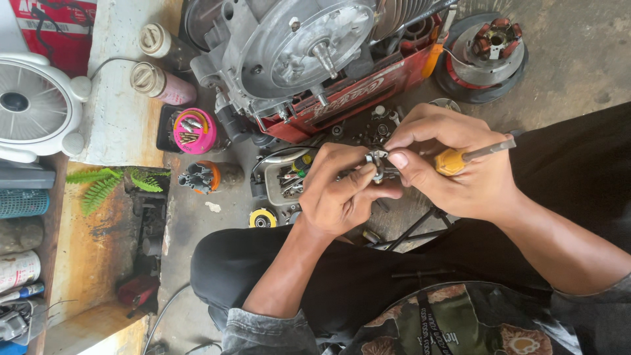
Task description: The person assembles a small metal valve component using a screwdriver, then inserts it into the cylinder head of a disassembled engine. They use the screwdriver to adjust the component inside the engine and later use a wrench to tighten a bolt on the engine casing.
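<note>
Hands: left hand [338, 194], right hand [453, 164] | pinch small metal part [378, 164] between them | screwdriver [473, 156] in right

**Looks like a small roadside engine repair workshop**

Pretty clearly a small-engine or motorbike repair spot, working right on the ground. There's an opened-up engine case [296, 52] sitting on a red crate [355, 92] on a stained concrete floor [578, 59], and a stator with copper coils [490, 46] next to it. Small trays of bolts and bits [289, 181], a pink tub of screws [194, 131] and a couple of spray cans [161, 82] are scattered around. A white fan [36, 105] stands at the edge. Grimy, cluttered, no bench.
</note>
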